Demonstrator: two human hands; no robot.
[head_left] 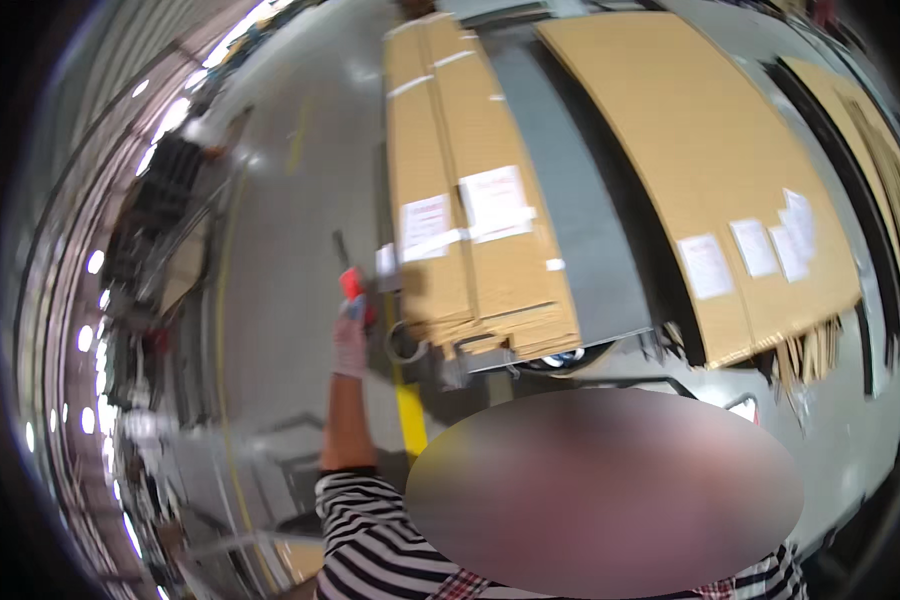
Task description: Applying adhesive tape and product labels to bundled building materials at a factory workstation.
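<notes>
My left hand (349, 338), in a pale pinkish glove, reaches forward on the left side with its fingers closed. It grips a red-handled tool (350, 284) whose dark narrow end points away from me; blur hides its exact kind. Just right of this hand lies the near end of a long flat cardboard package (480, 270), with white paper sheets (493, 203) and strips of white tape on it. A ring-shaped item (406, 343) hangs at the package's near left corner. My right hand is out of the picture.
Another wide cardboard package (740, 190) lies to the right, with papers on top and layered cardboard edges below. A grey surface (580, 190) runs between the two packages. Yellow lines (411, 415) mark the grey floor. Dark racks or equipment (170, 185) stand far left.
</notes>
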